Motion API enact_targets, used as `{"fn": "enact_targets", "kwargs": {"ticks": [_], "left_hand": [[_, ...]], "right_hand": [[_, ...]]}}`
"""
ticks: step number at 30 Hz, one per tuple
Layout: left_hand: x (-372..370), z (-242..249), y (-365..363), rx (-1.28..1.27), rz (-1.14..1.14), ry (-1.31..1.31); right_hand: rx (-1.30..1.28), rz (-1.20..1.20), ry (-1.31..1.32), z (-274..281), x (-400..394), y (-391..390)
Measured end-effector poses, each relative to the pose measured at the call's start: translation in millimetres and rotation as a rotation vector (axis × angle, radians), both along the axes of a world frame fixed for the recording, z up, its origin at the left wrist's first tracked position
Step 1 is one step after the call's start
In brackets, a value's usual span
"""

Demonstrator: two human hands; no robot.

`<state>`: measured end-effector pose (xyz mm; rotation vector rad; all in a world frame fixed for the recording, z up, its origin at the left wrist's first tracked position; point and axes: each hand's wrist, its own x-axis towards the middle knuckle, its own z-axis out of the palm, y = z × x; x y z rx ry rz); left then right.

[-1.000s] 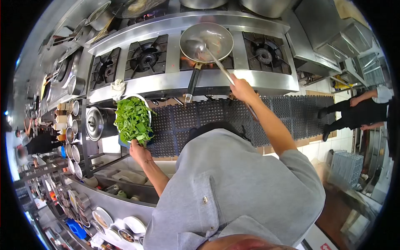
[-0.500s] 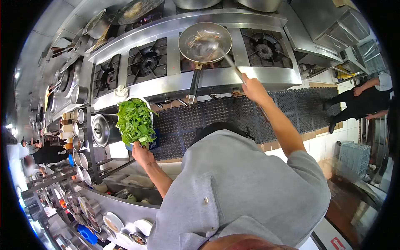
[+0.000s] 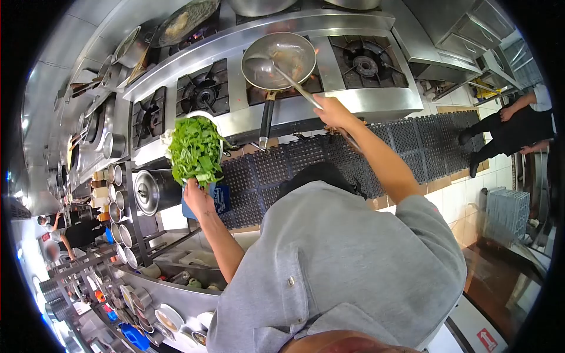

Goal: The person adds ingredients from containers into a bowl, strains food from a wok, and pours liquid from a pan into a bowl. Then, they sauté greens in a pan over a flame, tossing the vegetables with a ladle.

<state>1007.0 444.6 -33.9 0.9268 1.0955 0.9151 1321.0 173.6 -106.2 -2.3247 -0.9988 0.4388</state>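
My left hand (image 3: 198, 197) grips the near edge of a white-rimmed bowl (image 3: 207, 114) heaped with chopped leafy greens (image 3: 197, 152). The bowl is in front of the stove's left part, and the greens hide most of it. My right hand (image 3: 333, 112) is closed around the long handle of a ladle (image 3: 294, 85). The ladle's head lies in the left side of a frying pan (image 3: 300, 50), where a small amount of food shows, blurred. The pan stands on a burner, its black handle (image 3: 267, 120) pointing toward me with no hand on it.
Bare burners flank the pan, one at right (image 3: 366, 65) and one at left (image 3: 205, 94). A lidded pot (image 3: 146, 193) stands at left by a rack of metal containers (image 3: 120, 200). Black matting (image 3: 388, 156) covers the floor. Another person (image 3: 518, 135) stands at far right.
The ladle's head has swept from the right side of the pan to the left, with my right hand following. The bowl of greens has risen slightly toward the stove.
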Motion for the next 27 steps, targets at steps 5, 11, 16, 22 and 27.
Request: {"fn": "enact_targets", "kwargs": {"ticks": [5,11,16,22,27], "left_hand": [[35.8,-16.1,22.0,0.003,-0.147,-0.039],[79.5,-24.2,32.5,-0.006,-0.207,-0.074],[140.0,2.4,34.2,0.086,-0.296,-0.023],[200.1,7.8,56.4,0.271,-0.442,0.076],[259.6,8.5,66.0,1.047,-0.472,0.657]], "right_hand": [[-0.12,-0.15,-0.027,20.0,3.9,-37.3],[-0.017,-0.131,0.116,36.2,-12.2,-56.5],[-0.019,-0.249,0.066,25.1,-4.4,-26.7],[0.042,-0.163,0.314,25.8,-20.1,-32.2],[-0.016,-0.256,-0.034,20.2,-17.6,-31.9]]}}
